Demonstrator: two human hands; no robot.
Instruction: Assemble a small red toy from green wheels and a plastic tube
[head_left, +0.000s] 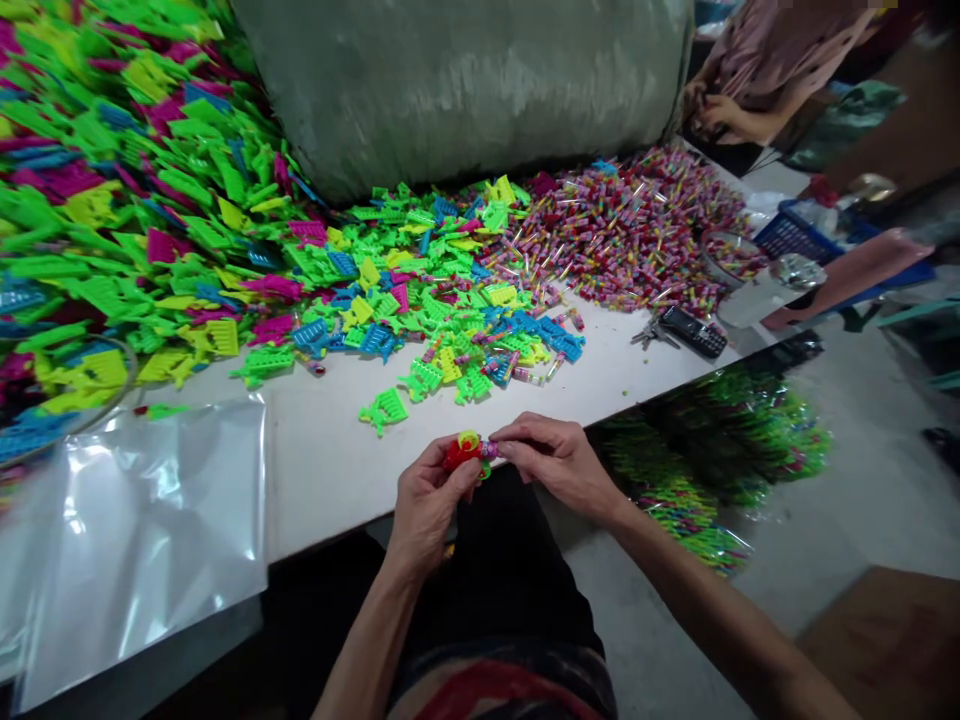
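Observation:
My left hand and my right hand meet just past the near edge of the white table. Together they pinch a small toy with a red part and a yellow-green ring; the right fingers also touch a small wrapped candy tube at its right end. A loose green comb-shaped plastic piece lies on the table just beyond my hands. Further back spreads a heap of green, yellow, blue and pink plastic pieces. A pile of small wrapped candy tubes lies at the right.
A big grey sack stands at the back. Clear plastic bags lie at the left. A phone with keys rests near the table's right corner. A clear bag of finished toys lies on the floor. Another person sits at the far right, beside a blue basket.

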